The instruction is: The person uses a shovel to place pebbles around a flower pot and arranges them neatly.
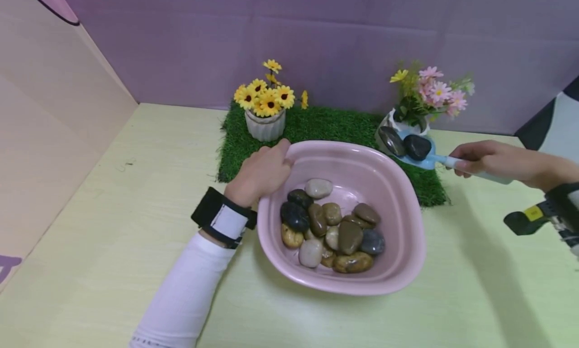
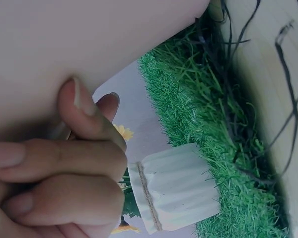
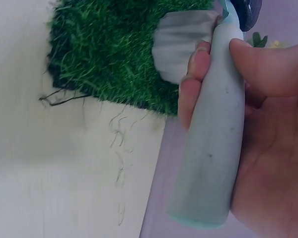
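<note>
Basin, pink, on tabletop, stones inside; left hand grips rim, presumably steadying it. Scoop, blue, gripped by right hand, likely held flat to cradle two dark stones. Beyond: turf mat, potted yellow flowers.

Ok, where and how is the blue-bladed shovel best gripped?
Probably by its thick, pale handle, coming from the right: the handle points that way, away from the pink basin, while two dark stones rest on the blue blade at the other end. The right hand grips it there; I'd keep the blade level under those stones.
</note>
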Motion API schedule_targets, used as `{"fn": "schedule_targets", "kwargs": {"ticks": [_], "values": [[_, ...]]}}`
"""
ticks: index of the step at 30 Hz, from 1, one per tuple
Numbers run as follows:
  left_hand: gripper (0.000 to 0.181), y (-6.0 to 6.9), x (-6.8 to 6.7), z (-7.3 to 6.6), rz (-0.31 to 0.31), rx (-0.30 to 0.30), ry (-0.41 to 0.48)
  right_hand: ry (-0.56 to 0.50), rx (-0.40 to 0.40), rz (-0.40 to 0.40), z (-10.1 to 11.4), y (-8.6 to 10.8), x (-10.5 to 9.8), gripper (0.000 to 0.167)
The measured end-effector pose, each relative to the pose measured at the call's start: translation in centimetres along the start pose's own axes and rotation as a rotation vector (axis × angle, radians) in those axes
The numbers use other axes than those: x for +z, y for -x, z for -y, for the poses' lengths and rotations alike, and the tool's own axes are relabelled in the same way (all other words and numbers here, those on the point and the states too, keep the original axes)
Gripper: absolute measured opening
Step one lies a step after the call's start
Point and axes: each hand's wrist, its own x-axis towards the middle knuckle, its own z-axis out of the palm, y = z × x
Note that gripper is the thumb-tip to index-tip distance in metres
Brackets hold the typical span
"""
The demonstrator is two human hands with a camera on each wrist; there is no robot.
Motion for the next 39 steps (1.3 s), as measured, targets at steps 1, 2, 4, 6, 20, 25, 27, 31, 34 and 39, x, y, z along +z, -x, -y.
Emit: {"fn": "schedule_targets", "kwargs": {"ticks": [1, 2, 4, 6, 20, 25, 27, 31, 34, 39], "values": [[0.037, 0.0, 0.0, 0.0, 0.001, 0.001, 0.002, 0.000, 0.005, 0.004, -0.1, -0.1, 0.0, 0.044], [0.037, 0.0, 0.0, 0.0, 0.002, 0.000, 0.003, 0.000, 0.010, 0.008, -0.2, -0.1, 0.1, 0.043], [0.038, 0.0, 0.0, -0.1, 0.005, -0.001, 0.004, -0.001, 0.009, 0.017, -0.5, -0.2, 0.1, 0.040], [0.038, 0.0, 0.0, -0.1, 0.008, 0.000, 0.006, -0.003, 0.008, 0.027, -0.9, -0.3, 0.2, 0.039], [0.038, -0.1, 0.1, -0.3, 0.014, 0.015, 0.007, -0.004, 0.027, 0.069, -3.7, -0.6, 2.0, 0.029], [0.038, -0.1, 0.1, -0.4, 0.010, 0.018, -0.001, 0.021, 0.037, 0.070, -4.4, -0.5, 1.8, 0.032], [0.038, -0.1, 0.1, -0.3, 0.009, 0.016, -0.002, 0.032, 0.039, 0.073, -4.6, -0.4, 1.6, 0.034], [0.039, 0.0, 0.1, -0.3, 0.009, 0.009, -0.002, 0.041, 0.041, 0.096, -4.7, -0.5, 1.3, 0.039], [0.040, 0.0, 0.0, -0.2, 0.009, 0.002, 0.001, 0.056, 0.034, 0.117, -4.6, -0.6, 1.1, 0.044], [0.041, 0.1, 0.0, -0.2, 0.006, 0.001, 0.002, 0.085, 0.034, 0.125, -3.9, -0.8, 0.6, 0.043]]}}
